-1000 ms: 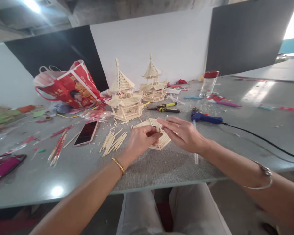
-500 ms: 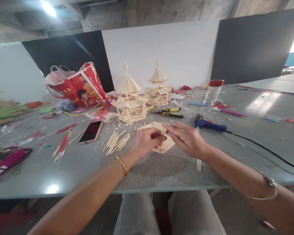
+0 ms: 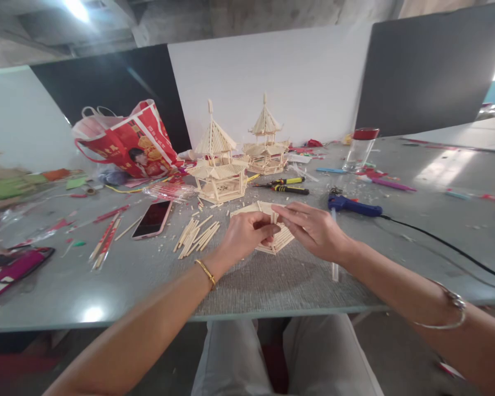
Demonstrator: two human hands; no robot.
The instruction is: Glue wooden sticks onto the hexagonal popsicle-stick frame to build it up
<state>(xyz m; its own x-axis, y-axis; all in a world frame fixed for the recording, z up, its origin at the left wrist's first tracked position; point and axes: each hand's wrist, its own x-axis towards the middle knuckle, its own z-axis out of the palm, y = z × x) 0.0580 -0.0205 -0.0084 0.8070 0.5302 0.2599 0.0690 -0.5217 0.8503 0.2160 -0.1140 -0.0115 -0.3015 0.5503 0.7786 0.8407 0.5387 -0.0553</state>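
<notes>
My left hand is closed in a pinch on short wooden sticks, which stand upright between thumb and fingers. My right hand has its fingers stretched out, their tips against or very close to the top of those sticks. Beneath both hands lies a flat many-sided panel of wooden sticks, partly covered by them. A pile of loose wooden sticks is left of my left hand. Right of my right hand rests a blue hot glue gun, a clear glue stick jutting from beneath it.
Two stick pagoda models stand behind the panel, with yellow-black pliers beside them. A phone, a red bag and wrapped chopsticks are at left. A red-lidded jar and the gun's cable are at right.
The camera view has shifted slightly. My left hand keeps its pinch on the sticks, and my right fingers stay at their top with only a slight change of pose.
</notes>
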